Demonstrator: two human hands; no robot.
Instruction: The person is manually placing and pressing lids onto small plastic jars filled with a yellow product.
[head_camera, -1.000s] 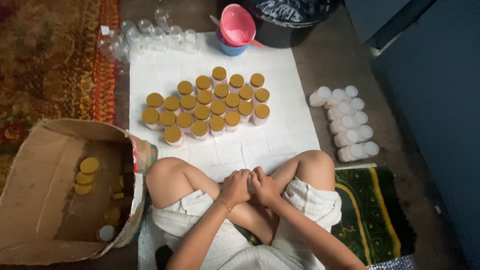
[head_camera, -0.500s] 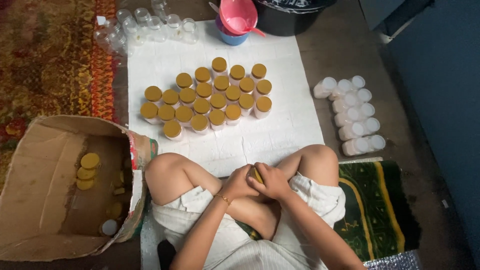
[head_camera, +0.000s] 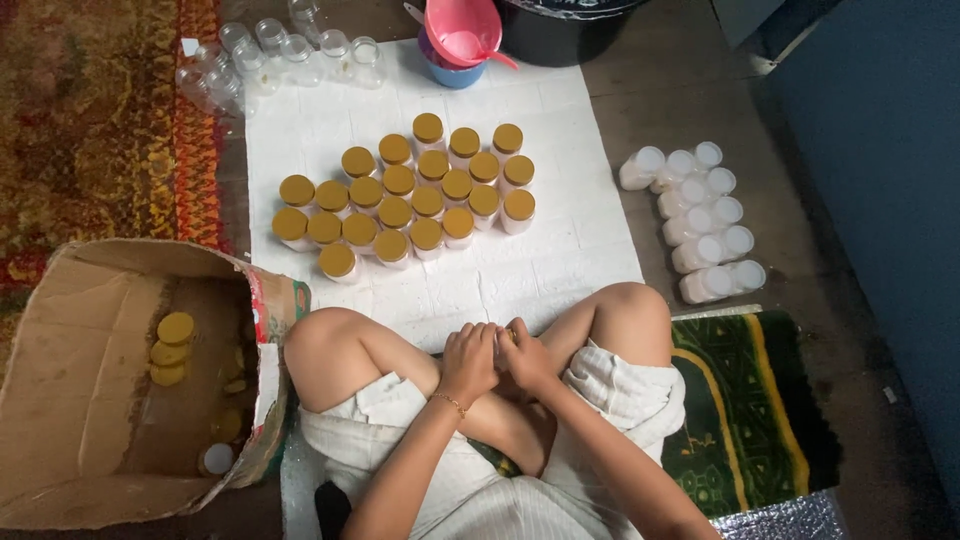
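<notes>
Dark floor fills the view from above, with a patterned red and gold rug (head_camera: 90, 120) along its left edge and a white mat (head_camera: 560, 260) spread across the middle. At the lower left corner of the floor, an open cardboard box (head_camera: 90, 400) lies beside the seated person's knee; a few loose gold lids (head_camera: 172, 345) rest inside it. At the far left corner of the white mat stands a cluster of empty clear jars (head_camera: 280, 55). Across the middle of the mat, jars with gold lids (head_camera: 405, 195) stand upright in close rows, touching one another. At the near edge of the mat, the person sits cross-legged, bare knees on either side. The left hand (head_camera: 468, 362) and right hand (head_camera: 525, 358) meet just above the lap, pressed together, fingers clenched around something small; what they grasp is hidden between them and cannot be told. A thin bracelet circles the left wrist. At the far edge of the mat, right of centre, a pink funnel (head_camera: 462, 30) sits in a blue cup (head_camera: 450, 72), next to a dark pot (head_camera: 565, 25). On the bare floor to the right of the mat, white uncapped containers (head_camera: 700, 220) stand bunched in a column. A green and gold rug (head_camera: 745, 410) lies under the person's right side.
</notes>
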